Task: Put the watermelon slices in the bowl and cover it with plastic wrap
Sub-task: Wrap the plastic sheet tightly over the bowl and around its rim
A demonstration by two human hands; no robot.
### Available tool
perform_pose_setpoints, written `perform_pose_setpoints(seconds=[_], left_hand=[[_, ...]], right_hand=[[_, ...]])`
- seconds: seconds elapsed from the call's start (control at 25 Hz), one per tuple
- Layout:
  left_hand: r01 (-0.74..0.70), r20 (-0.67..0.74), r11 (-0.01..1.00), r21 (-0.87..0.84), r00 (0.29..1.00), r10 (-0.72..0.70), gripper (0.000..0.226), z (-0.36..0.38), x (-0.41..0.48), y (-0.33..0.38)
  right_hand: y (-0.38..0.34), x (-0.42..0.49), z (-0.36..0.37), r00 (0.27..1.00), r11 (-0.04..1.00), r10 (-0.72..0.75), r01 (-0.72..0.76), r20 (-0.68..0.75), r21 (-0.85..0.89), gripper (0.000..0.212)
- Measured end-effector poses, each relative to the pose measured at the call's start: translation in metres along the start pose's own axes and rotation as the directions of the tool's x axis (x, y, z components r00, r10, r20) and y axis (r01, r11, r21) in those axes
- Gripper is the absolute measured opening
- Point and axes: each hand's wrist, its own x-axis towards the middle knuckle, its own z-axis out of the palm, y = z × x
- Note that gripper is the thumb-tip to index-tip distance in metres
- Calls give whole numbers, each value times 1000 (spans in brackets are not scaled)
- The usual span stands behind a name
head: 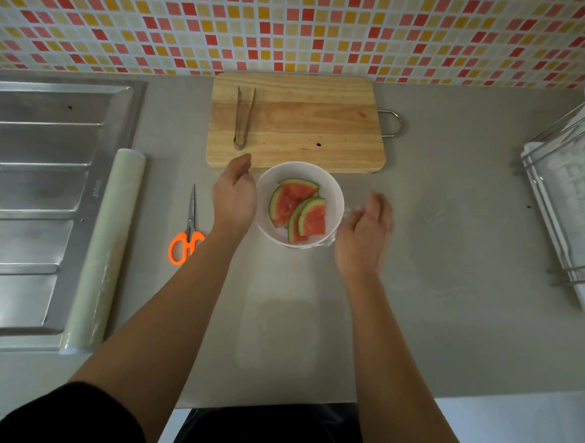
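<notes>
A white bowl (333, 193) stands on the grey counter just in front of the cutting board. Three watermelon slices (297, 206) with green rinds lie inside it. Clear plastic wrap (320, 244) clings around the bowl's near right rim; how far it spans the top I cannot tell. My left hand (235, 194) sits against the bowl's left side, fingers apart and palm toward it. My right hand (363, 230) is beside the bowl's right side, slightly blurred, fingers loosely apart, touching the wrap's edge.
A wooden cutting board (306, 127) with metal tongs (244, 117) lies behind the bowl. Orange-handled scissors (187, 231) and a roll of plastic wrap (108, 245) lie to the left, next to the steel sink drainboard (38, 187). A dish rack (570, 195) stands at the right.
</notes>
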Motion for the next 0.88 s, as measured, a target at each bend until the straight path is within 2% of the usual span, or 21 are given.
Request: perform_pose_setpoints(seconds=[0.08, 0.12, 0.2, 0.32, 0.44, 0.52, 0.64, 0.8, 0.88], left_hand=[[-100, 142, 984, 147, 987, 79, 38, 3, 3, 2], [-139, 203, 962, 236, 975, 91, 37, 5, 4, 0], [-144, 245, 934, 328, 967, 63, 37, 7, 4, -5], [-59, 162, 967, 247, 987, 19, 32, 9, -1, -13], [-21, -13, 975, 220, 1000, 25, 29, 12, -13, -21], [-13, -115, 980, 200, 993, 36, 29, 16, -22, -24], [-7, -192, 986, 164, 981, 39, 31, 19, -29, -26], [-21, -242, 987, 159, 968, 60, 33, 21, -33, -26], [-28, -260, 987, 157, 963, 68, 33, 21, -35, -27]], right_hand=[[-15, 3, 11, 985, 989, -147, 147, 91, 6, 50], [-19, 5, 16, 976, 989, -138, 146, 167, -37, 56], [-22, 11, 25, 959, 996, -20, 42, 282, -73, 65], [-23, 18, 28, 949, 998, -35, 15, 315, 65, 68], [-25, 30, 23, 921, 992, -81, 36, 381, 125, 60], [-25, 35, 19, 899, 995, -42, -3, 437, 102, 54], [-25, 34, 16, 894, 998, -9, -17, 447, 54, 55], [-29, 28, 15, 905, 999, -9, 25, 424, -33, 69], [-29, 30, 12, 905, 997, 48, -21, 423, -68, 79]])
